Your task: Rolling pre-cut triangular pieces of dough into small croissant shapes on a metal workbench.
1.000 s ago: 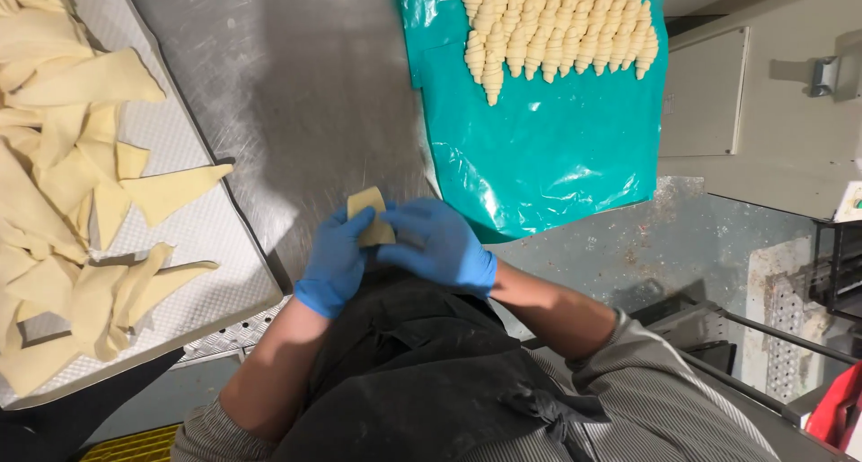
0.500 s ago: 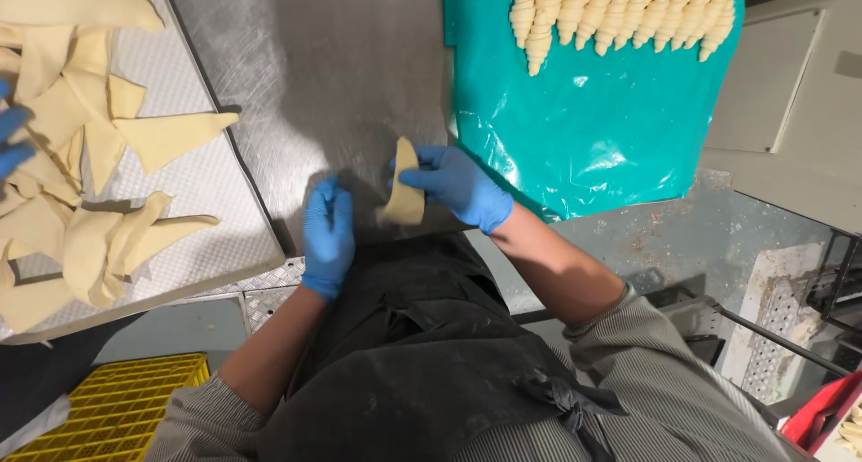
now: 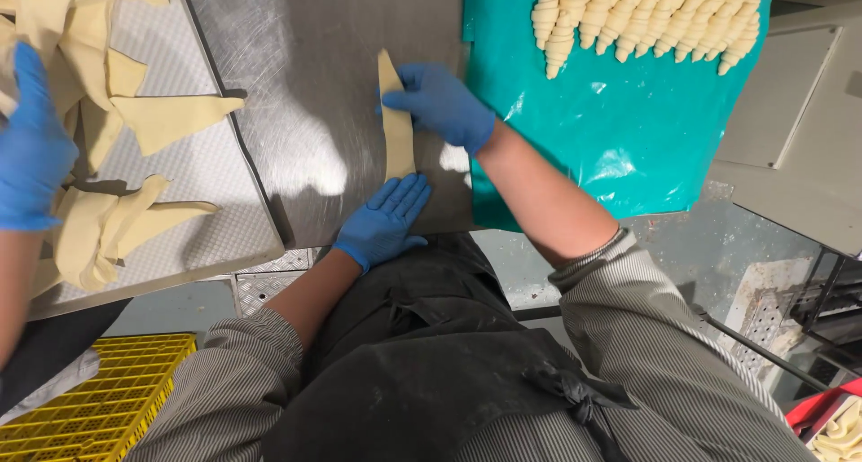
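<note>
From the head camera, looking straight down, a long thin strip of pale dough (image 3: pixel 396 125) lies stretched on the steel table (image 3: pixel 296 112) in the upper middle of the frame, running top to bottom. The right hand (image 3: pixel 442 105), in a blue glove, rests on the strip's upper end, its fingers (image 3: pixel 409 78) curled down against the dough, pinning rather than pinching it. The left hand (image 3: pixel 384 221), also gloved, lies flat just below the strip's lower end, its fingers (image 3: pixel 409 193) spread slightly apart and pressed on the table, their tips touching the dough's bottom edge.

The dough looks soft, light and limp; I judge it would stretch or tear if pulled hard, and sag if lifted by one end. The two ends, where the hands already are, seem the places to hold it, with flat fingers and gentle pressure.

At the upper right of the frame a teal plastic sheet (image 3: pixel 620 148) carries a row of rolled dough pieces (image 3: pixel 646 17). At the left a perforated white tray (image 3: pixel 206 193) holds loose dough triangles (image 3: pixel 171 116), and another person's gloved hand (image 3: pixel 31 148) reaches over them at the left edge. A yellow crate (image 3: pixel 99 408) sits in the lower left corner, below the table.
</note>
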